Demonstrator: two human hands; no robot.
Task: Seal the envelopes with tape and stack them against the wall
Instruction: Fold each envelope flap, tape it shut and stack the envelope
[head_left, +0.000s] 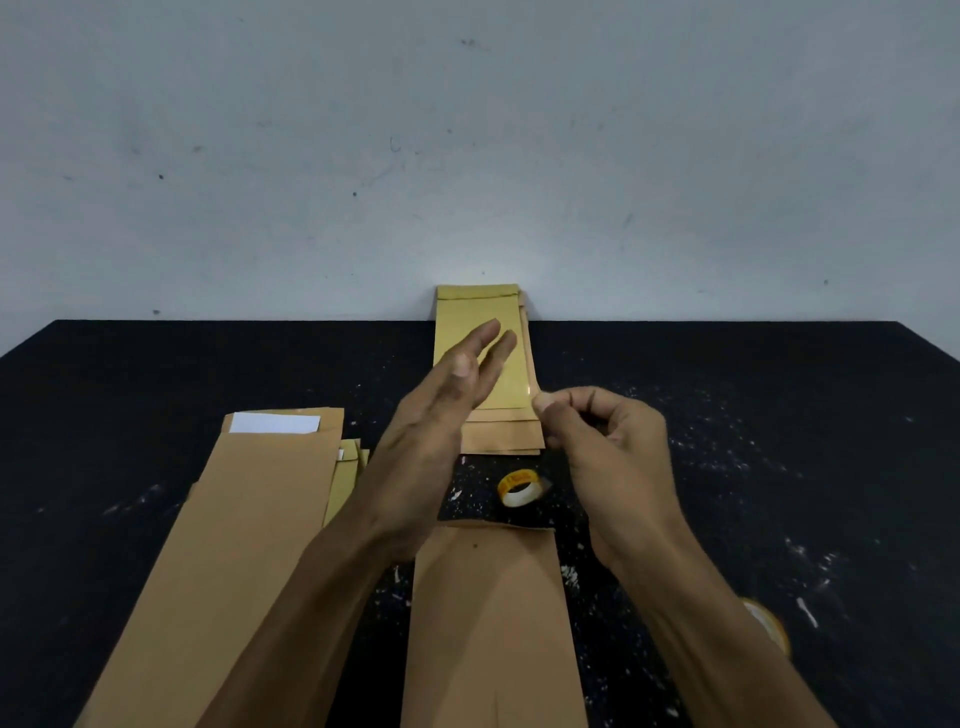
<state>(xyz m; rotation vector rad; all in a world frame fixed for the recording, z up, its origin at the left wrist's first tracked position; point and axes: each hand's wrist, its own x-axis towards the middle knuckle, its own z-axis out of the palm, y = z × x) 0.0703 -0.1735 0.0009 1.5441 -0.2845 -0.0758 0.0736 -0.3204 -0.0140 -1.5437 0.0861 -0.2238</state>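
Envelopes (483, 358) lean stacked against a scuffed grey wall (467, 156) on a speckled black table (779, 441). Left hand (441, 415) hovers, fingers straight; right hand (602, 441) pinches clear tape (519, 382).

Tape roll (518, 487) between envelopes (488, 613)

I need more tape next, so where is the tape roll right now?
In the head view, the tape roll lies on the black table near the middle, between the stack against the wall and the nearest envelope.
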